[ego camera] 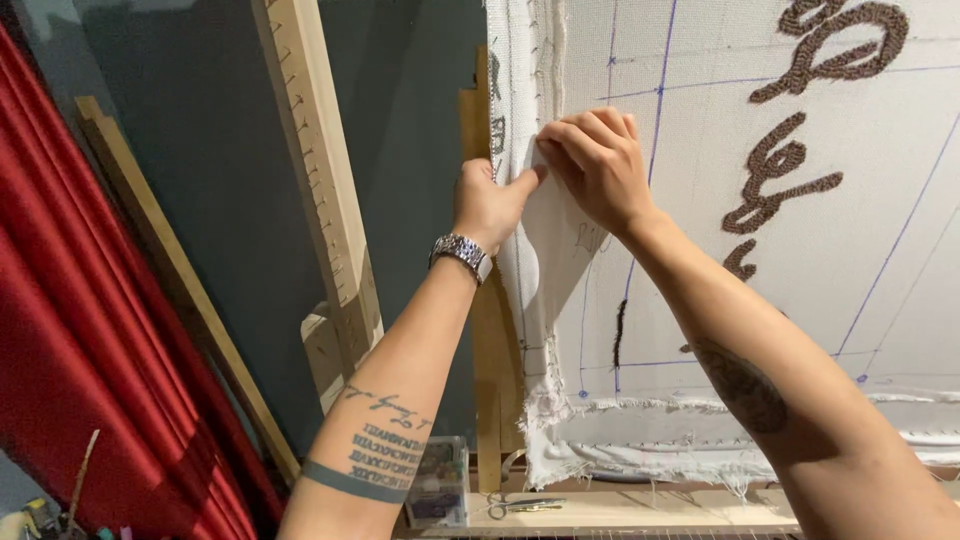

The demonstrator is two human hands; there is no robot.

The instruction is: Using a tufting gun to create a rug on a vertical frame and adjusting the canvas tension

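A white tufting cloth (800, 250) with blue grid lines and brown tufted shapes is stretched on a wooden frame (490, 350). My left hand (487, 203), with a metal watch on the wrist, grips the cloth's left edge at the frame's upright. My right hand (597, 165) presses and pinches the same edge just to the right, fingertips touching the left thumb. The cloth bulges loose below both hands.
A second wooden frame with rows of nails (320, 190) leans against a dark grey wall. A red curtain (80, 350) hangs at the left. Scissors (520, 506) and a small clear box (440, 485) lie on the frame's bottom ledge.
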